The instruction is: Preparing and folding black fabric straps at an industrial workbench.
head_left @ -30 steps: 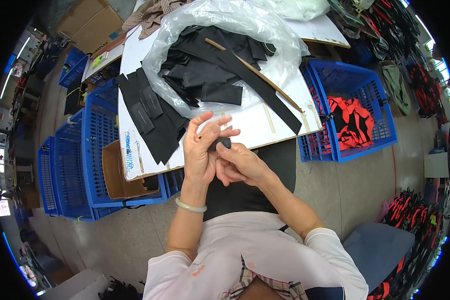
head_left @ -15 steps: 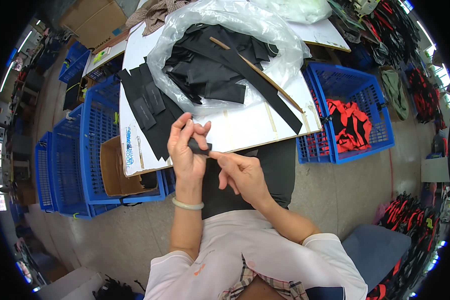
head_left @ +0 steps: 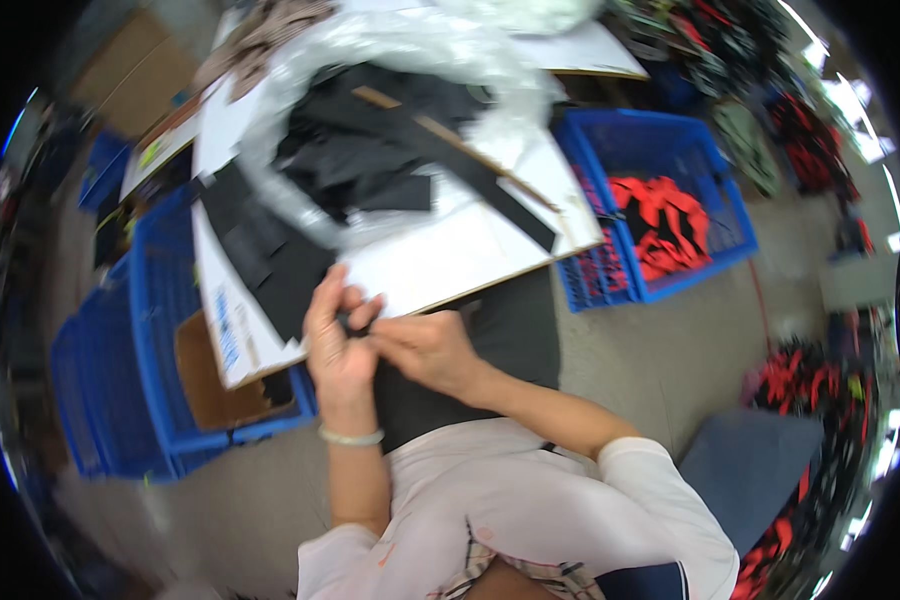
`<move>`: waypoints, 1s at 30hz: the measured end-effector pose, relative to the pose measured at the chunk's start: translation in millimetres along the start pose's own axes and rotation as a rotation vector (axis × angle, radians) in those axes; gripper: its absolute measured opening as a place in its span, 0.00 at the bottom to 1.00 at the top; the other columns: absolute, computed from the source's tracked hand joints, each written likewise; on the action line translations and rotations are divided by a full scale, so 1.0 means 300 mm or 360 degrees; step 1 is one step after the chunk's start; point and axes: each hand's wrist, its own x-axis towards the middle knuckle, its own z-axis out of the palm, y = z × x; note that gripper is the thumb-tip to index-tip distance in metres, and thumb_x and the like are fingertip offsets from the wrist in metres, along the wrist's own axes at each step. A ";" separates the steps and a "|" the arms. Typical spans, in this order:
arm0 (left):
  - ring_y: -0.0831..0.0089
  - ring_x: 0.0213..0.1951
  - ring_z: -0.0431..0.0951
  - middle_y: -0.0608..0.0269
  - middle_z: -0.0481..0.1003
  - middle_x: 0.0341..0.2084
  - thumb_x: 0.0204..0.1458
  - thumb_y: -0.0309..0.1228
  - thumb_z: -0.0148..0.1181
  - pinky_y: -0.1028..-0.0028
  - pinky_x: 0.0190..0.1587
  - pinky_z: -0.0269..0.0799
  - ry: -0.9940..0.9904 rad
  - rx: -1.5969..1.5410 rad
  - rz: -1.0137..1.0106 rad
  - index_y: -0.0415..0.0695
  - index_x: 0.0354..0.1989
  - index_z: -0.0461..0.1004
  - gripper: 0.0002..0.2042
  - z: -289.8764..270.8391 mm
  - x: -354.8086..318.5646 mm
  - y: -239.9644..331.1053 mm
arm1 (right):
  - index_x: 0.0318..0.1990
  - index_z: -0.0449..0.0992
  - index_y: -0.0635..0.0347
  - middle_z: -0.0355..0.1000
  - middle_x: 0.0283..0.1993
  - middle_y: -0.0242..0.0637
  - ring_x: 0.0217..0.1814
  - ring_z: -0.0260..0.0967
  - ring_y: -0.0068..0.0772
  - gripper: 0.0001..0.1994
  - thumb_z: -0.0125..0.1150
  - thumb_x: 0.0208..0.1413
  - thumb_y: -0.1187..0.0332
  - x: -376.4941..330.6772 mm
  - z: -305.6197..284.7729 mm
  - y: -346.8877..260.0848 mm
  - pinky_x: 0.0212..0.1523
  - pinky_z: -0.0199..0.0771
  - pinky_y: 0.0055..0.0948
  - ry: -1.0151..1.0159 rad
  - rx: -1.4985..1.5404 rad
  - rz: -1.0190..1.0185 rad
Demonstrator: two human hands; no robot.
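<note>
Just past the table's front edge, my left hand [head_left: 340, 345] is palm up with its fingers curled round a small black fabric piece [head_left: 354, 327]. My right hand [head_left: 432, 350] meets it from the right, thumb and fingers pinched together at the piece's edge. Motion blur and the fingers hide most of the piece. Beyond my hands, a clear plastic bag [head_left: 270, 135] lies open around a heap of black fabric pieces [head_left: 355, 160]. A stack of black fabric strips [head_left: 255, 250] lies left of the bag. One long black strip [head_left: 515, 215] and a thin wooden stick [head_left: 490, 165] extend from the heap rightward.
The white table [head_left: 450, 262] ends just in front of my lap. A blue crate [head_left: 660, 285] with red and black fabric [head_left: 660, 225] stands at its right. Several blue crates [head_left: 160, 350] stand on the left, one with a cardboard box [head_left: 205, 375]. A dark padded seat [head_left: 755, 480] is at lower right.
The whole view has shifted and blurred. My right hand's fingers have drawn in from an outstretched index finger to a pinch against the black piece. My left hand still holds it.
</note>
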 end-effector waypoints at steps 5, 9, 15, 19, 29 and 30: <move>0.81 0.14 0.59 0.73 0.63 0.14 0.50 0.27 0.60 0.79 0.30 0.68 -0.0106 -0.0059 0.0118 0.44 0.33 0.71 0.05 -0.013 0.001 0.008 | 0.26 0.76 0.65 0.67 0.16 0.30 0.15 0.60 0.13 0.07 0.59 0.50 0.69 0.033 0.000 -0.031 0.15 0.56 0.15 -0.0176 0.1495 0.1102; 0.82 0.14 0.56 0.73 0.61 0.13 0.51 0.28 0.60 0.80 0.33 0.67 -0.0082 0.0008 0.0228 0.43 0.34 0.70 0.06 0.044 -0.011 -0.027 | 0.27 0.77 0.62 0.68 0.18 0.31 0.17 0.59 0.13 0.04 0.60 0.49 0.72 0.004 0.035 -0.017 0.15 0.56 0.15 0.0315 0.1636 0.1224; 0.82 0.13 0.58 0.69 0.65 0.14 0.52 0.28 0.58 0.76 0.35 0.72 -0.0014 0.0226 0.0284 0.42 0.34 0.71 0.05 0.019 -0.009 0.007 | 0.37 0.76 0.59 0.67 0.21 0.36 0.19 0.68 0.37 0.10 0.56 0.45 0.77 -0.032 0.044 0.019 0.18 0.67 0.30 0.0284 -0.0137 -0.0094; 0.84 0.12 0.59 0.69 0.66 0.14 0.53 0.28 0.57 0.78 0.30 0.74 -0.0161 0.0381 0.0244 0.39 0.36 0.71 0.06 0.052 -0.038 0.081 | 0.53 0.70 0.47 0.64 0.22 0.36 0.18 0.68 0.41 0.23 0.54 0.46 0.75 -0.063 -0.001 0.018 0.16 0.67 0.35 -0.0284 -0.0221 -0.0125; 0.84 0.05 0.54 0.70 0.60 0.06 0.56 0.33 0.54 0.72 0.32 0.78 -0.0232 0.0525 0.0303 0.40 0.27 0.68 0.10 0.105 -0.052 0.008 | 0.18 0.68 0.65 0.67 0.17 0.53 0.20 0.69 0.54 0.10 0.53 0.44 0.69 -0.003 0.119 -0.023 0.21 0.67 0.46 -0.0003 0.0090 0.0318; 0.83 0.06 0.56 0.69 0.61 0.07 0.56 0.35 0.54 0.71 0.33 0.78 -0.0239 0.0454 0.0275 0.41 0.26 0.67 0.12 0.112 -0.045 0.017 | 0.18 0.68 0.65 0.67 0.17 0.53 0.20 0.69 0.54 0.10 0.53 0.44 0.69 0.014 0.101 -0.006 0.21 0.67 0.46 -0.0003 0.0092 0.0324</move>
